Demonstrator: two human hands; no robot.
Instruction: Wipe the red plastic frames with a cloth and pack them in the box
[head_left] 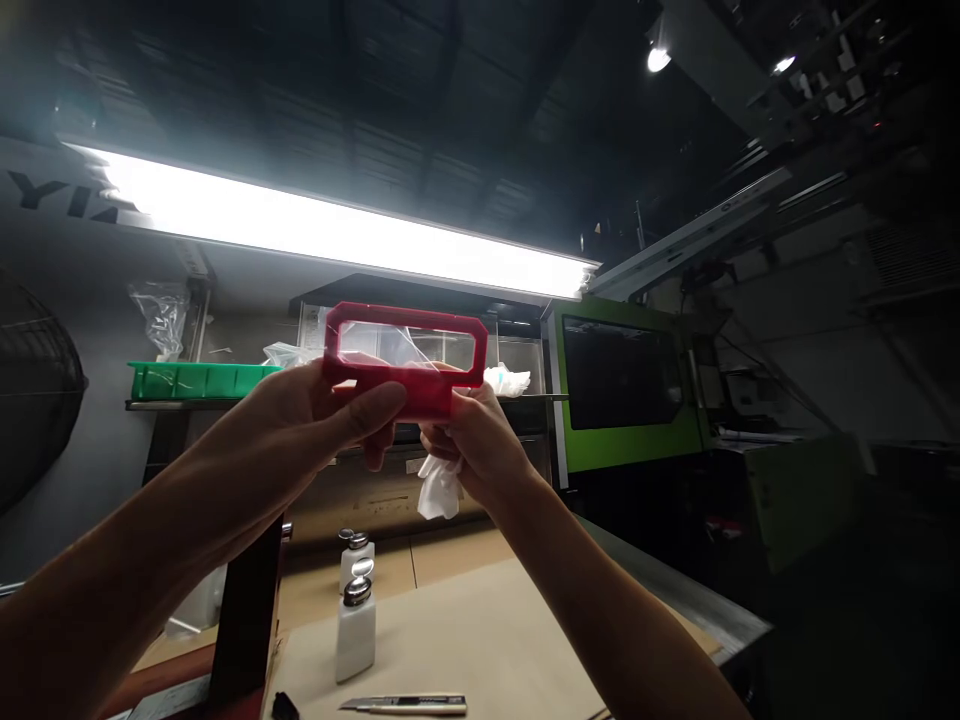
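Note:
A red plastic frame [420, 390] with a wide rectangular opening is raised in front of me, below the bright tube light. My left hand [330, 410] grips its left side, with the thumb lying across the lower front. At its lower right corner, my right hand [480, 435] is closed on the frame. A crumpled white cloth or tissue [439, 487] hangs from under the right hand's fingers. Part of the right fingers is hidden behind the frame.
Below stand two white pump bottles [356, 635] on a tan work surface [450, 620], near a utility knife [405, 704]. Behind, a shelf bears a green bin [202, 380] and plastic bags. A green machine [630, 400] stands to the right, a fan [37, 390] to the left.

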